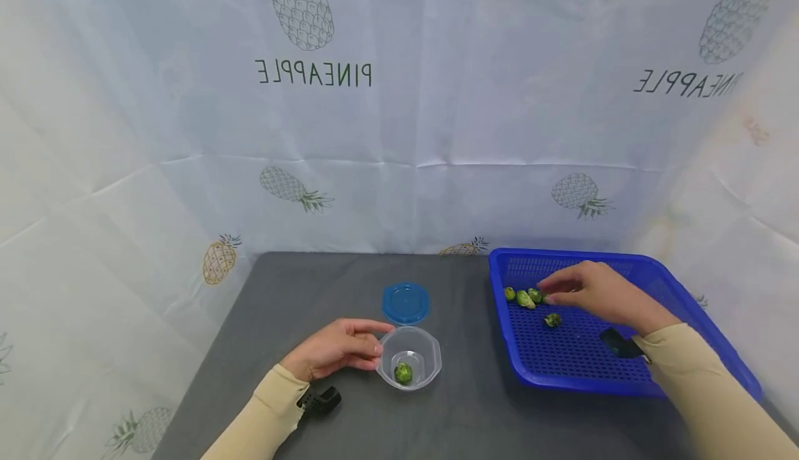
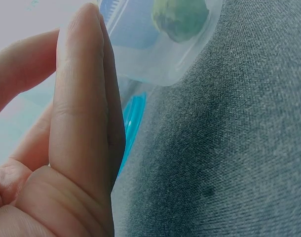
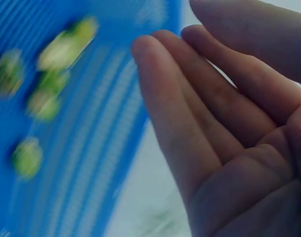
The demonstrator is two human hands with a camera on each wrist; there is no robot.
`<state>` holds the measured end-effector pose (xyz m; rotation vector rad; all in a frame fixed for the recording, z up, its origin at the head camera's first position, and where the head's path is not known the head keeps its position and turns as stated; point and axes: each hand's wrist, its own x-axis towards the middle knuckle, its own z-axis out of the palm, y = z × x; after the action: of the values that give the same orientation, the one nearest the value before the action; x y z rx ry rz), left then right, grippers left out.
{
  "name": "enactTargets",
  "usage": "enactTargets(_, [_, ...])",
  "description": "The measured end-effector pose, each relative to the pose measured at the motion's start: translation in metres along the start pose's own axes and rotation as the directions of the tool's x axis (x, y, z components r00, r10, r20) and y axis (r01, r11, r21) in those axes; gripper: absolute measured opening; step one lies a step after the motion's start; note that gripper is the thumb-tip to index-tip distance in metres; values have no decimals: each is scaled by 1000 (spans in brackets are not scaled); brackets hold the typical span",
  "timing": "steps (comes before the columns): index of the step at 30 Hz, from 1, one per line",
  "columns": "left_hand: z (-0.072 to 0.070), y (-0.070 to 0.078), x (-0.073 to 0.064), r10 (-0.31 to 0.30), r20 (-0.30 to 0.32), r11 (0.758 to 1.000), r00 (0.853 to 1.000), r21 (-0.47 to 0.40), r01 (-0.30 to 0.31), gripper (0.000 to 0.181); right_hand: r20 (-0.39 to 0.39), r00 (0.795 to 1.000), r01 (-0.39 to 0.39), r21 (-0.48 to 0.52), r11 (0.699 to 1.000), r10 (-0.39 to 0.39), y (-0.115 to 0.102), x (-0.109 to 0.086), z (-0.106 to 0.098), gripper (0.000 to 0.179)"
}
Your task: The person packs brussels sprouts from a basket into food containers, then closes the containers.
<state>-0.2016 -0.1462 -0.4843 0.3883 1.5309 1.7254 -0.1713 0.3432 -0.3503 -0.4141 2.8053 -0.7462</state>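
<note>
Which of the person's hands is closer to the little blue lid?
Left. The left hand is at the clear bowl, just on the near side of the blue lid. The right hand is farther off, to the lid's right, over the blue basket.

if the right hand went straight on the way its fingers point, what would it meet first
Probably the sprouts just beyond its fingertips in the basket. Depth is unclear, though: the right hand may be high enough to pass over them.
</note>
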Motion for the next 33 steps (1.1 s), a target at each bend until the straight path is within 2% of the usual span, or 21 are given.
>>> enactTargets(5, [-1,-3,-2,-3,0,1000,1000,-16,3,61,-3,997,-83,-8,997,83,58,2,-11,38])
enactTargets(11, [-2,-6,-4,4,6,1000,1000,-29,-3,61,1,988,-152,-27,988,152,100,8,-16,43])
enactTargets(23, [0,-5,-2,-6,-5,1000,1000,-30,6,60,64,970,-238,64,969,234,136,19,-13,44])
enactTargets(33, [-1,-2,3,-13,-7,1000,1000,-25,13,61,71,960,-280,126,952,272,145,30,-6,43])
